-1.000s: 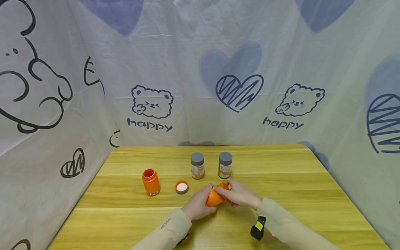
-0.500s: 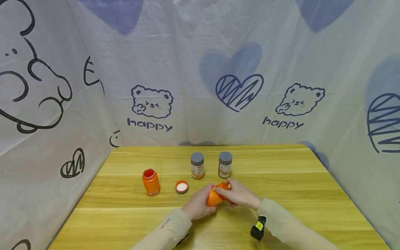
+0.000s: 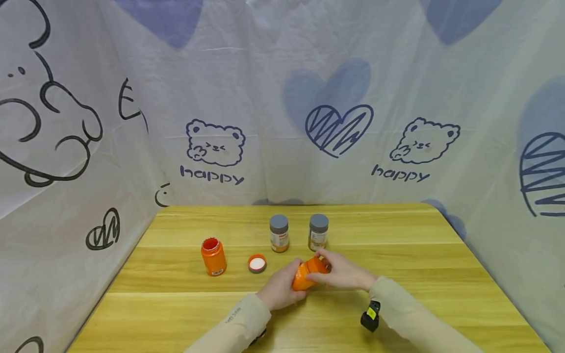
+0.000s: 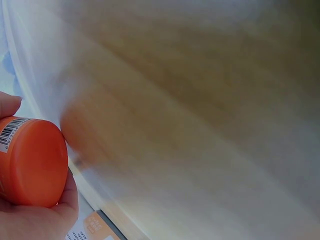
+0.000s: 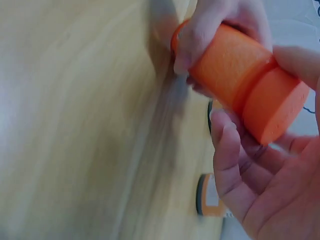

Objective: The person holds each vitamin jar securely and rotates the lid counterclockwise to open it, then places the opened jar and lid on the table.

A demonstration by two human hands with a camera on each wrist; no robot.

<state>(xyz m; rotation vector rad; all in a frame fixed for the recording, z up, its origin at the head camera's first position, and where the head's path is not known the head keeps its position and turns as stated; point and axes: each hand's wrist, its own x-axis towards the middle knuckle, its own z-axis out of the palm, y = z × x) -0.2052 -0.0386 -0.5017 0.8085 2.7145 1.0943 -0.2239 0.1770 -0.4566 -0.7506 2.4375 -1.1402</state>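
My left hand (image 3: 282, 288) grips the body of an orange bottle (image 3: 301, 280) and holds it tilted above the table. The left wrist view shows the bottle's round base (image 4: 39, 162) and a barcode on its side. At the other end is an orange cap (image 5: 276, 105), which my right hand (image 3: 342, 272) holds between thumb and fingers. In the right wrist view the thumb lies on the cap's upper side and the fingers bend under it. The cap sits on the bottle.
An uncapped orange bottle (image 3: 214, 261) stands at the left. Beside it a grey-edged lid (image 3: 257, 264) lies with its white inside up. Two grey-capped jars (image 3: 279, 239) (image 3: 318, 238) stand behind my hands on the wooden table (image 3: 410, 274). A printed curtain (image 3: 273, 98) hangs behind.
My right hand has turned and shifted slightly to the right on the cap, with its fingers more spread. The left hand and the bottle stay nearly in place.
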